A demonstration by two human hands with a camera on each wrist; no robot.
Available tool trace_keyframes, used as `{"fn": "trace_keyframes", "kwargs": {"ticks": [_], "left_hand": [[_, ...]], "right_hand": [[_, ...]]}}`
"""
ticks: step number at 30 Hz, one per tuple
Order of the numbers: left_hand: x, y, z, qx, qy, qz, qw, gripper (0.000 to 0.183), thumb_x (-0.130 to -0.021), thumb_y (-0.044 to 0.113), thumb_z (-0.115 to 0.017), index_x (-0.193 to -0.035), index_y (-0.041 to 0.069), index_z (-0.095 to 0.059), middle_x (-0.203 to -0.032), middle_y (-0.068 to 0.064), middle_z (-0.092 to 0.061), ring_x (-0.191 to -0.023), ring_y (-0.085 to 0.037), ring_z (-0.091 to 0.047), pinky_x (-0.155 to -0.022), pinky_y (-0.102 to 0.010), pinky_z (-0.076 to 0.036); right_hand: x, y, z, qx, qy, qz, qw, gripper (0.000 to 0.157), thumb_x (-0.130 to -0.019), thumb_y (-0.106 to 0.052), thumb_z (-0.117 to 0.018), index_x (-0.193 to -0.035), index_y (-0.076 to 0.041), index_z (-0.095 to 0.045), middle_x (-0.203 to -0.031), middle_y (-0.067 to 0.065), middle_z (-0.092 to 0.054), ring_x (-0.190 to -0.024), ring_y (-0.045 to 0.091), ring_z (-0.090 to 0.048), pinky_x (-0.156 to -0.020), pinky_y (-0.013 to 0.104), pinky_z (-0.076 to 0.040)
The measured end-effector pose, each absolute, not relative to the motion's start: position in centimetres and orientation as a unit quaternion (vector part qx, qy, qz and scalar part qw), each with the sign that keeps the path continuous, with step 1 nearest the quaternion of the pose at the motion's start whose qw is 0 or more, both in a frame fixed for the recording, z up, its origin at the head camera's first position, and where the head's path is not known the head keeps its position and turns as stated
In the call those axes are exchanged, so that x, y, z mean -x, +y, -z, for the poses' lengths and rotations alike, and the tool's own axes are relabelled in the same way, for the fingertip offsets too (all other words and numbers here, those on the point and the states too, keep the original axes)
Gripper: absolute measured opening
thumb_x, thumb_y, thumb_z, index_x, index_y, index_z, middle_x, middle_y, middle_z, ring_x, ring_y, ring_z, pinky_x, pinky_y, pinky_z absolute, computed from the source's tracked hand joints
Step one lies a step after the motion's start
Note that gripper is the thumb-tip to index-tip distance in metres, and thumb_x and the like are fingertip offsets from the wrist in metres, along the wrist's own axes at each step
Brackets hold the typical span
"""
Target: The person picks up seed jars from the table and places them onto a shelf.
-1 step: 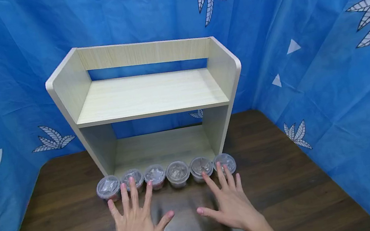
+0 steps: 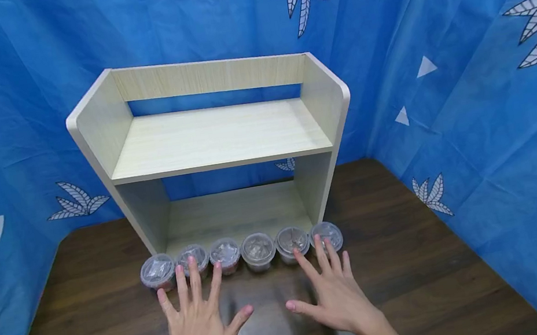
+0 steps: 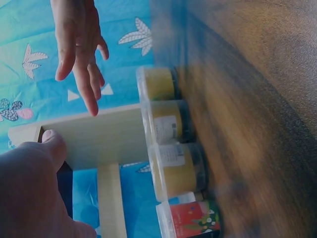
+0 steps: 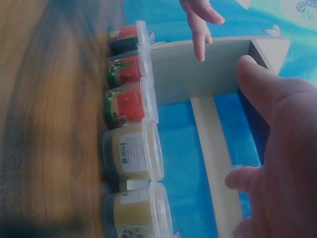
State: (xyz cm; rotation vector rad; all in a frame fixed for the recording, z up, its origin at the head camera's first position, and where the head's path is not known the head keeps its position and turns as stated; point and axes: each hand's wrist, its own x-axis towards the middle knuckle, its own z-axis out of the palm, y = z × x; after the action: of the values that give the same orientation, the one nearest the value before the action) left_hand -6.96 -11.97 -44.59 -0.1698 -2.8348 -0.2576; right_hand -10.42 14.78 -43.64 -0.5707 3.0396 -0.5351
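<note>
A row of small round tubs with clear lids stands on the table along the shelf's front. In the right wrist view some carry red labels, such as this red-labelled tub (image 4: 124, 104). Others have tan labels, such as this tan-labelled tub (image 3: 176, 168) in the left wrist view. My left hand (image 2: 196, 331), fingers spread and straight, hovers before the left tubs and holds nothing. Likewise spread and holding nothing, my right hand (image 2: 336, 297) is before the right tubs, its fingertips overlapping the rightmost tub (image 2: 330, 231) in the head view. The wrist views show both hands raised off the table.
Behind the tubs stands a pale wooden two-tier shelf (image 2: 216, 137) with raised sides and an open back. The dark wood table (image 2: 424, 283) extends to both sides. Blue patterned cloth (image 2: 478, 128) hangs at the back and sides.
</note>
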Motion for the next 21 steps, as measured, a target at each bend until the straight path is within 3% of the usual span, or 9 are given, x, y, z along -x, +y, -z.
{"fn": "trace_keyframes", "kwargs": {"ticks": [6,10,13,17,21], "left_hand": [[6.4,-12.0,45.0,0.056,-0.985,0.098,0.13,0.096,-0.082,0.079,-0.047,-0.154,0.017,-0.036,-0.163,-0.023,-0.001,-0.147,-0.046,-0.002,-0.107,-0.073,0.005],[6.2,-12.1,44.9,0.059,-0.981,0.103,0.155,0.095,-0.08,0.077,-0.051,-0.152,0.016,-0.04,-0.162,-0.025,-0.008,-0.146,-0.048,-0.009,-0.106,-0.075,-0.002],[6.1,-12.5,44.5,0.058,-0.978,0.107,0.167,0.095,-0.081,0.076,-0.052,-0.152,0.015,-0.041,-0.162,-0.024,-0.005,-0.146,-0.046,-0.007,-0.105,-0.076,-0.003],[5.9,-13.3,43.8,0.051,-0.976,0.119,0.173,0.094,-0.081,0.075,-0.052,-0.153,0.015,-0.038,-0.163,-0.024,-0.001,-0.148,-0.045,-0.001,-0.104,-0.076,0.001],[5.8,-14.3,42.8,0.043,-0.972,0.136,0.189,0.094,-0.082,0.073,-0.054,-0.155,0.017,-0.034,-0.163,-0.024,-0.001,-0.147,-0.046,-0.002,-0.106,-0.074,0.007]], "right_hand": [[9.9,15.0,43.7,0.18,0.966,0.182,0.015,0.093,-0.083,-0.074,-0.052,-0.157,-0.022,-0.028,-0.162,0.025,-0.004,-0.146,0.048,-0.002,-0.105,0.077,-0.007],[9.8,15.0,43.5,0.18,0.966,0.183,0.013,0.092,-0.084,-0.074,-0.052,-0.157,-0.023,-0.028,-0.162,0.023,-0.002,-0.147,0.047,-0.003,-0.106,0.075,-0.007],[9.7,15.0,43.2,0.183,0.965,0.188,0.007,0.092,-0.084,-0.074,-0.051,-0.158,-0.024,-0.026,-0.162,0.021,0.001,-0.147,0.046,0.0,-0.108,0.073,-0.006],[9.4,14.9,42.8,0.186,0.963,0.195,0.0,0.093,-0.084,-0.075,-0.05,-0.158,-0.024,-0.026,-0.163,0.019,0.003,-0.148,0.043,0.002,-0.11,0.07,-0.005],[9.2,15.0,42.6,0.182,0.962,0.203,-0.022,0.092,-0.084,-0.074,-0.052,-0.156,-0.022,-0.031,-0.163,0.02,-0.003,-0.148,0.042,-0.005,-0.111,0.068,-0.01]]}}
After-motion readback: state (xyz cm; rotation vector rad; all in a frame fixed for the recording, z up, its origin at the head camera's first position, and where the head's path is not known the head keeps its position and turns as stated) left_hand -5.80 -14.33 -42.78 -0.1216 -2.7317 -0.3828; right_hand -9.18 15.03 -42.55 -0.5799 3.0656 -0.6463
